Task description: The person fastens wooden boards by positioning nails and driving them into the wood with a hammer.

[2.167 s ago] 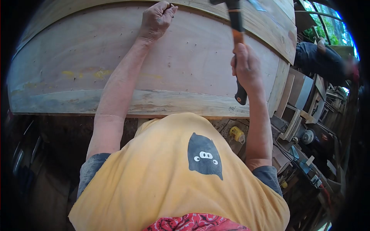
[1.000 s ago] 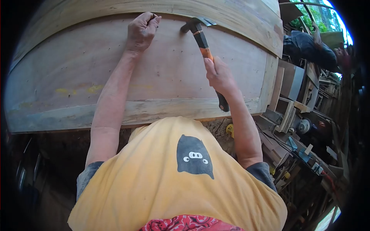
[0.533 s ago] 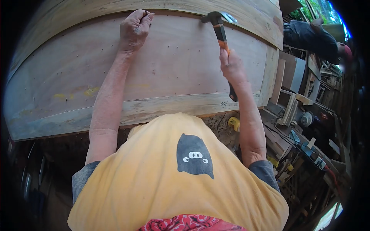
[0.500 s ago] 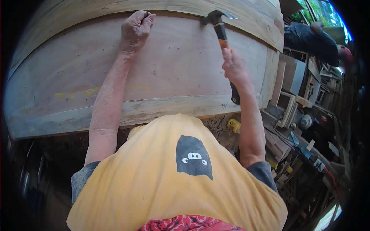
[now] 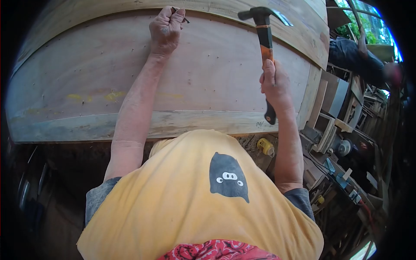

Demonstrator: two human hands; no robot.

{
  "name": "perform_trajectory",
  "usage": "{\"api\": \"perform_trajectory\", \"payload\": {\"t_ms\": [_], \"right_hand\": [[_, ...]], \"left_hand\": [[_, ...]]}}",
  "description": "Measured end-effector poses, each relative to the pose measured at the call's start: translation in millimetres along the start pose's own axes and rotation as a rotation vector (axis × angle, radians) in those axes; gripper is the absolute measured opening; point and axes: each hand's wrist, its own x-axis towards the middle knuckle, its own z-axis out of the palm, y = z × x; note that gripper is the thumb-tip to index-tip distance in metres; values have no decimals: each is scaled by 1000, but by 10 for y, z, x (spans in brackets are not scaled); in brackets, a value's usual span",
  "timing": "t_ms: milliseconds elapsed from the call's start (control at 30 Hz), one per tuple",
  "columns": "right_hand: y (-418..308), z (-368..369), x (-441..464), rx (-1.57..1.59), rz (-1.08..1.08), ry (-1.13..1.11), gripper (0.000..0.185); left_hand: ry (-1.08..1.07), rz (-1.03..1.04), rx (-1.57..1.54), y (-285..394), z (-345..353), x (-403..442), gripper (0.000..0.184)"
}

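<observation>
My left hand [image 5: 166,34] is closed near the far edge of a pale wooden panel [image 5: 143,82], pinching a thin dark nail [image 5: 186,20] that pokes out past the fingertips. A claw hammer [image 5: 266,43] with a black and orange handle is in my right hand [image 5: 276,84]. Its head stands up over the far wooden strip [image 5: 299,26], with the claw pointing right. Small nail heads or holes dot the panel, and yellow smears mark its left part.
A near wooden strip [image 5: 186,120] borders the panel beside my body. Below it lies a yellow tool or bottle [image 5: 265,147]. Wood offcuts [image 5: 325,130] and an angle-grinder-like disc [image 5: 345,147] crowd the right side. Another person's dark-clothed leg [image 5: 357,56] shows at upper right.
The view has shifted, so the panel sits farther right. The nail now shows at my left fingertips. The hammer head looks larger and nearer to the camera; both hands keep their closed grips.
</observation>
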Motion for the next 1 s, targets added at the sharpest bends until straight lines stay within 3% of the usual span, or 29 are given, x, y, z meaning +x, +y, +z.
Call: {"api": "perform_trajectory", "payload": {"t_ms": [33, 233, 333, 433, 533, 633, 767, 867, 900, 1000], "right_hand": [[187, 92, 54, 21, -271, 86, 38], [175, 351, 364, -527, -172, 75, 39], [3, 154, 277, -251, -130, -44, 41], [100, 194, 177, -362, -246, 93, 45], [250, 310, 291, -536, -230, 74, 43], [-128, 75, 172, -150, -18, -115, 40], [-159, 195, 18, 51, -380, 129, 39], [80, 431, 262, -301, -300, 136, 39], [-59, 485, 297, -544, -145, 33, 41], [-276, 327, 381, -529, -54, -61, 45]], "left_hand": [[12, 0, -18, -9, 6, 8, 22], [28, 43, -26, -5, 11, -12, 25], [57, -24, 32, 71, -33, -23, 27], [55, -40, 12, 68, -32, 57, 31], [15, -130, -91, 73, -35, -19, 33], [31, -114, -71, 81, -75, 54, 33], [38, -74, -111, 47, -38, 39, 32], [40, -97, -121, 15, -41, 47, 32], [39, -119, -117, 23, -27, 41, 32], [10, -111, -155, 15, -43, 68, 32]]}}
